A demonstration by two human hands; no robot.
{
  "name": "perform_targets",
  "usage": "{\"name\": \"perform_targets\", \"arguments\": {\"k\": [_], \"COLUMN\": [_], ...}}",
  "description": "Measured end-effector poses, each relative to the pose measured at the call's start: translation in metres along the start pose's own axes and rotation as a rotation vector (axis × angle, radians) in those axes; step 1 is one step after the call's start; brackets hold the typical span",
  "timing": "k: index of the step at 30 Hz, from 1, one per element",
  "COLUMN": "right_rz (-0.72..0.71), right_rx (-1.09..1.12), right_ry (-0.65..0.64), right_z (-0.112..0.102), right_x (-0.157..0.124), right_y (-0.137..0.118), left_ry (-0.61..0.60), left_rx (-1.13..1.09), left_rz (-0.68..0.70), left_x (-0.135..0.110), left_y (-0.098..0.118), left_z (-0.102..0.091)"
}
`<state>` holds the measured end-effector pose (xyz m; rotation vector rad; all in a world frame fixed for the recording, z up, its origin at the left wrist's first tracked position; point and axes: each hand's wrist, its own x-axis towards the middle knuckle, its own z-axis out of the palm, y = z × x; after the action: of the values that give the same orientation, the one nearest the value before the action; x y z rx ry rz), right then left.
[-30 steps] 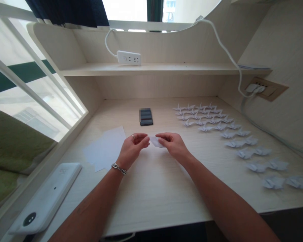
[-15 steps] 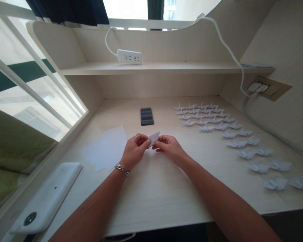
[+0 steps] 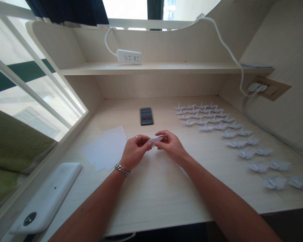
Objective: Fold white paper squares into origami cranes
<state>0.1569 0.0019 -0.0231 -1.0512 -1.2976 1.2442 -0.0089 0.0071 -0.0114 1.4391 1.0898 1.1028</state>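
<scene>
Pinching folded white paper (image 3: 156,139) betw. thumbs & fingers, L hand (image 3: 135,151) on its L end, R hand (image 3: 172,147) on its R, above desk (image 3: 161,195). Nearby: blk. phone (image 3: 146,117) beyond, loose white sheets (image 3: 107,148) to L, paper cranes (image 3: 221,126) in rows to R; pwr. strip (image 3: 129,57) on rear shelf (image 3: 166,69).

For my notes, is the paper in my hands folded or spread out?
Folded: the paper between your left hand and right hand shows a narrow shape with a pointed end, unlike the broad sheets lying flat.
</scene>
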Motion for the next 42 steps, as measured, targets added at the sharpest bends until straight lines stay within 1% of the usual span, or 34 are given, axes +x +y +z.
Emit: {"name": "perform_targets", "arguments": {"k": [3, 6, 9, 15, 18, 21, 24, 31, 42], "right_rz": [-0.100, -0.142, -0.182, -0.204, -0.210, -0.200, -0.159, -0.060, -0.012], "right_rx": [-0.144, -0.199, -0.212, -0.180, -0.138, -0.100, -0.084, -0.074, -0.072], "right_ry": [0.015, 0.063, 0.107, 0.133, 0.122, 0.103, 0.064, 0.013, -0.025], "right_z": [-0.0021, -0.0012, 0.0012, 0.0040, 0.0039, 0.0033, 0.0019, -0.0016, -0.0013], "right_x": [-0.0003, -0.0002, -0.0008, -0.0027, -0.0016, -0.0001, 0.0008, 0.0015, 0.0013], "right_y": [0.0001, 0.0005, 0.0010, 0.0015, 0.0027, 0.0033, 0.0031, 0.0027, 0.0015], "left_ry": [-0.024, 0.005, 0.055, 0.069, 0.069, 0.062, 0.056, -0.024, -0.068], "left_rx": [0.047, 0.041, 0.015, 0.032, 0.051, 0.076, 0.091, 0.062, 0.010], "left_rz": [0.009, 0.022, 0.045, 0.069, 0.069, 0.077, 0.070, 0.024, -0.040], "left_x": [-0.0006, -0.0006, 0.0000, 0.0002, -0.0002, -0.0005, -0.0008, -0.0010, -0.0004], "left_y": [0.0007, -0.0001, -0.0020, -0.0026, -0.0007, 0.0009, 0.0007, -0.0007, 0.0008], "left_z": [-0.0010, -0.0015, -0.0019, -0.0020, -0.0015, -0.0012, -0.0013, -0.0006, -0.0008]}}
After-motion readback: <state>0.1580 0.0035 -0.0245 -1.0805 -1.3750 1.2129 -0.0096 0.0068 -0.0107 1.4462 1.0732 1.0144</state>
